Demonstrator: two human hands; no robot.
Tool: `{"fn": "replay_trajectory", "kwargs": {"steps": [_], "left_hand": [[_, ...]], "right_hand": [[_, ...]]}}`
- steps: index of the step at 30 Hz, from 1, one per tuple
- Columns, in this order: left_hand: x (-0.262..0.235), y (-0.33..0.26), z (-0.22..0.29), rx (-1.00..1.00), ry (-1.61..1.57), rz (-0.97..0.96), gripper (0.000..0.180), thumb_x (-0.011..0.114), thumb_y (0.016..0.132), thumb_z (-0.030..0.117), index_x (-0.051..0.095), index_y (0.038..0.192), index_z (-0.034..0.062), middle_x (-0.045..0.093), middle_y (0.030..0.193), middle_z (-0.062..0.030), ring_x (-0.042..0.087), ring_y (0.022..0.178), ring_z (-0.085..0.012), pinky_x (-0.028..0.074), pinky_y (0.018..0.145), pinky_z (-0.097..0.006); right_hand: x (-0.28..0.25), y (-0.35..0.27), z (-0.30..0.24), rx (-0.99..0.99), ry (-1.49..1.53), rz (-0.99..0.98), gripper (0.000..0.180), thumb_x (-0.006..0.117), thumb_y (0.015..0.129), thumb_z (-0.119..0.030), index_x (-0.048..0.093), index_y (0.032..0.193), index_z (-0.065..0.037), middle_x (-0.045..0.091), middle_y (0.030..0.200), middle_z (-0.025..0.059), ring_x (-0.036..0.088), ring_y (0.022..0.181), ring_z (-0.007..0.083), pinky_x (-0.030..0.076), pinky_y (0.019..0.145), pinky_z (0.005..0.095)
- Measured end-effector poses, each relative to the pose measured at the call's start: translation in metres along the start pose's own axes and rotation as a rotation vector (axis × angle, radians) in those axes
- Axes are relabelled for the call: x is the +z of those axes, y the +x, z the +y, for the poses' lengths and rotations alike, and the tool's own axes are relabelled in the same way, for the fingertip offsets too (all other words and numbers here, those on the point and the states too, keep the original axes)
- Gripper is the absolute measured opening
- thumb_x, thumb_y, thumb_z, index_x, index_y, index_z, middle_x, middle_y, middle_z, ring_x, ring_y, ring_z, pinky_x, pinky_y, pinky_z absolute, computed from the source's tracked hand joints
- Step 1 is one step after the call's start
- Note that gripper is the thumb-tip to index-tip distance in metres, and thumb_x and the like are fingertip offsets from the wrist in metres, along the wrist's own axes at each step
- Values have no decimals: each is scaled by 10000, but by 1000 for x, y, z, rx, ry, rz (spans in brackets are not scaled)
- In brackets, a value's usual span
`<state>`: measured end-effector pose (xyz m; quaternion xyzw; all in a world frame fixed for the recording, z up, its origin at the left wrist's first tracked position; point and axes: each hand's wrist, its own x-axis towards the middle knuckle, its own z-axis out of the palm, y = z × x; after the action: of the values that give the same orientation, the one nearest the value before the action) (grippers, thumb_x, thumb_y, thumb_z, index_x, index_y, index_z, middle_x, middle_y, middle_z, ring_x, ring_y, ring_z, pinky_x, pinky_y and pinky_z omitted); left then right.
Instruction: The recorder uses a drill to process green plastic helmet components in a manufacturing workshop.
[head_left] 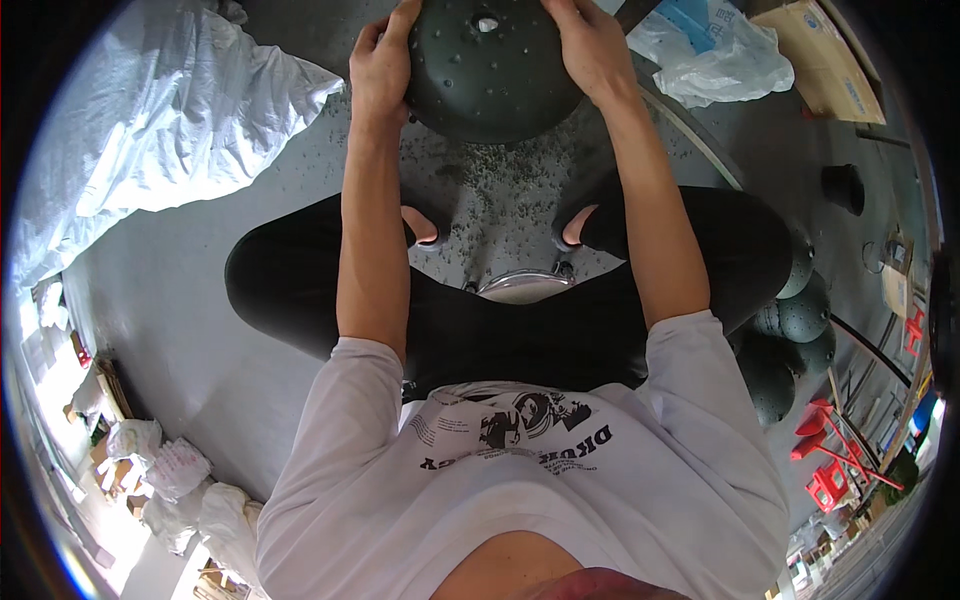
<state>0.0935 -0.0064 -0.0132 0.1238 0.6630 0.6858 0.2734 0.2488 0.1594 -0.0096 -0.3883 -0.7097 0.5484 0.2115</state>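
A large dark green rounded ball-like shell (pixel 490 85), dotted with small pits or holes, is held out in front of me near the top edge of the view. A small pale spot shows near its upper middle. My left hand (pixel 380 72) grips its left side, and my right hand (pixel 597 55) presses on the right side. Fingertips of both hands are partly hidden behind the shell or cut off by the frame. Beneath it, dark crumbs or shavings (pixel 500 170) lie scattered over the grey floor, between my feet.
Several similar dark green balls (pixel 785 340) are piled beyond my right knee. A white sheet (pixel 190 110) covers something at the left. Clear plastic bags (pixel 715 55) and a cardboard box (pixel 822 60) lie at the far right. Red metal parts (pixel 835 455) stand at the right.
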Motion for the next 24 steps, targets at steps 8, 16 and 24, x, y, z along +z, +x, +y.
{"fn": "replay_trajectory", "kwargs": {"steps": [8,16,24], "left_hand": [[-9,-17,-47,-64,64,60,665,806,851,471,602,1233,-33,681,1056,-139,646,944,-199,529,834,-323],[-15,-10,-60,-40,191,40,873,821,803,562,508,1298,-84,619,1164,-175,588,1111,-231,478,967,-356],[-9,-16,-67,-77,297,-160,1075,813,825,579,313,1469,-121,490,1404,-270,484,1319,-301,383,1113,-401]], "right_hand": [[27,-3,79,-199,1,-8,770,612,939,-618,614,1345,36,642,1294,256,647,1169,400,479,1022,445],[28,-3,92,-400,128,73,480,665,972,-440,685,1296,-86,655,1178,143,653,1074,315,500,938,384],[21,-3,90,-476,50,121,320,668,996,-253,711,1270,-93,685,1186,85,639,1103,201,475,957,305]]}}
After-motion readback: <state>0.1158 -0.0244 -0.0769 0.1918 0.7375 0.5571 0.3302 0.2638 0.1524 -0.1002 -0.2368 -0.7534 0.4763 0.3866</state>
